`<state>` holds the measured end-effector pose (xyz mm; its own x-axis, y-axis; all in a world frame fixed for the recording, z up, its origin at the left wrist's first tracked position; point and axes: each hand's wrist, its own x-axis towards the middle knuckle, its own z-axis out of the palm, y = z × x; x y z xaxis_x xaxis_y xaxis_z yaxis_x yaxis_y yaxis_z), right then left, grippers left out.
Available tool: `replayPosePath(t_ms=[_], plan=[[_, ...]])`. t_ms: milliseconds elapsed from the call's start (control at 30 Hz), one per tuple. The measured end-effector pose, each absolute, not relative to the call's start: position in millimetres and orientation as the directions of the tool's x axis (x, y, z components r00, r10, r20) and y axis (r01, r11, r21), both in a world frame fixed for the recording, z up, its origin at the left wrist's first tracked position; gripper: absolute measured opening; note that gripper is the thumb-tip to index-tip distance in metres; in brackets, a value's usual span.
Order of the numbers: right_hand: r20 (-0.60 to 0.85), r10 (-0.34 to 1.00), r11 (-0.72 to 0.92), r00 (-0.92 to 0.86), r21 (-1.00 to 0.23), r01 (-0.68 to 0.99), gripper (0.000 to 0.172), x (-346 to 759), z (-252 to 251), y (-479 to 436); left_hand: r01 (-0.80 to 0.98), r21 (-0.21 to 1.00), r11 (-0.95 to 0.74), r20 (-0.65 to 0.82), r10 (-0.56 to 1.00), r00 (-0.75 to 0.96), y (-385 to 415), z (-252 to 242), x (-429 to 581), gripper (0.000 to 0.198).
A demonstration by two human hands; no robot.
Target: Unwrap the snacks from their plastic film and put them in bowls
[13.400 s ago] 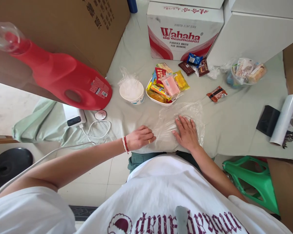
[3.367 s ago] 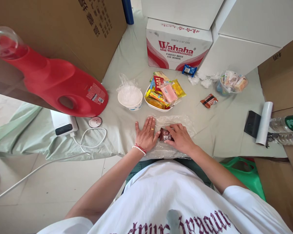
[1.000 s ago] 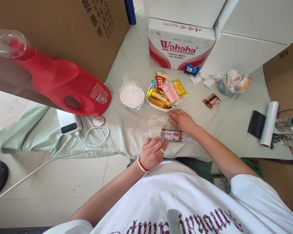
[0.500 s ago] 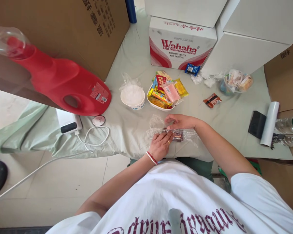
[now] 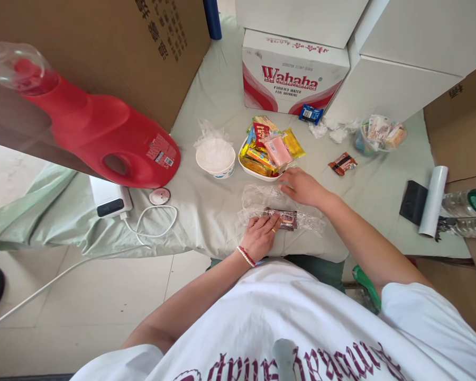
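Note:
My left hand (image 5: pixel 259 236) lies on a small dark brown snack packet (image 5: pixel 287 220), fingers stretched over its left end. Thin clear plastic film (image 5: pixel 257 197) is spread around and partly over this packet, with one edge under the left fingers. Above the film's upper right part hovers my right hand (image 5: pixel 302 187), fingers loosely bent and apart, holding nothing I can see. Its fingertips are close to the front edge of a white bowl (image 5: pixel 257 172) heaped with snacks, among them a pink packet (image 5: pixel 278 150) and a yellow packet (image 5: pixel 293 143).
Left of the bowl stands a paper tub (image 5: pixel 216 159) with clear plastic in it. A brown-orange packet (image 5: pixel 342 164), a clear tub (image 5: pixel 381 135) of snacks and a white roll (image 5: pixel 433 202) are to the right. A red jug (image 5: pixel 119 132) and power bank (image 5: pixel 109 198) sit left.
My right hand has lifted off the film and moved up and to the right, toward the bowl. More of the brown packet now shows. My left hand has stayed in place.

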<state>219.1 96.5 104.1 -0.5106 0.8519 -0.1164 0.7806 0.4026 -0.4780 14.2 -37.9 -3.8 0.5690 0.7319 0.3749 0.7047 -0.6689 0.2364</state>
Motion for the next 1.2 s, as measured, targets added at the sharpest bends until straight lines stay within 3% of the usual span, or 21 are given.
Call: replayPosePath(t_ms=[100, 233, 367, 500, 567, 667, 800, 967, 1067, 1133, 1200], plan=[[-0.150, 0.861, 0.443, -0.487, -0.250, 0.861, 0.039, 198, 97, 85, 0.698, 0.242, -0.674, 0.358, 0.731, 0.581, -38, -4, 14, 0.048], [-0.219, 0.862, 0.432, -0.457, -0.156, 0.888, 0.042, 171, 94, 73, 0.694, 0.246, -0.677, 0.360, 0.729, 0.583, -37, -5, 14, 0.051], [-0.416, 0.836, 0.292, -0.358, -0.216, 0.932, 0.052, 159, 84, 82, 0.691, 0.240, -0.682, 0.377, 0.721, 0.581, -36, -6, 14, 0.048], [-0.570, 0.706, 0.218, -0.419, -0.388, 0.895, 0.021, 159, 78, 101, 0.690, 0.225, -0.688, 0.400, 0.711, 0.579, -36, -4, 14, 0.044], [-0.532, 0.671, 0.240, -0.516, -0.502, 0.831, 0.011, 161, 79, 107, 0.692, 0.217, -0.689, 0.415, 0.706, 0.573, -36, -4, 14, 0.043], [-0.406, 0.645, 0.328, -0.647, -0.618, 0.715, 0.010, 165, 84, 112, 0.694, 0.213, -0.688, 0.416, 0.707, 0.572, -37, -4, 15, 0.042], [-0.441, 0.607, 0.349, -0.662, -0.600, 0.720, 0.011, 170, 97, 116, 0.694, 0.223, -0.685, 0.398, 0.714, 0.577, -36, -5, 15, 0.042], [-0.346, 0.713, 0.267, -0.609, -0.669, 0.693, 0.020, 175, 121, 120, 0.703, 0.222, -0.676, 0.393, 0.722, 0.570, -36, -6, 15, 0.043], [-0.286, 0.772, 0.237, -0.567, -0.699, 0.675, 0.016, 183, 131, 120, 0.703, 0.221, -0.676, 0.411, 0.718, 0.561, -36, -7, 15, 0.041], [-0.280, 0.802, 0.276, -0.527, -0.609, 0.744, 0.016, 189, 130, 117, 0.702, 0.219, -0.678, 0.422, 0.714, 0.558, -36, -7, 16, 0.041], [-0.326, 0.827, 0.286, -0.458, -0.458, 0.842, 0.031, 196, 126, 110, 0.700, 0.220, -0.679, 0.419, 0.714, 0.561, -36, -7, 15, 0.041]])
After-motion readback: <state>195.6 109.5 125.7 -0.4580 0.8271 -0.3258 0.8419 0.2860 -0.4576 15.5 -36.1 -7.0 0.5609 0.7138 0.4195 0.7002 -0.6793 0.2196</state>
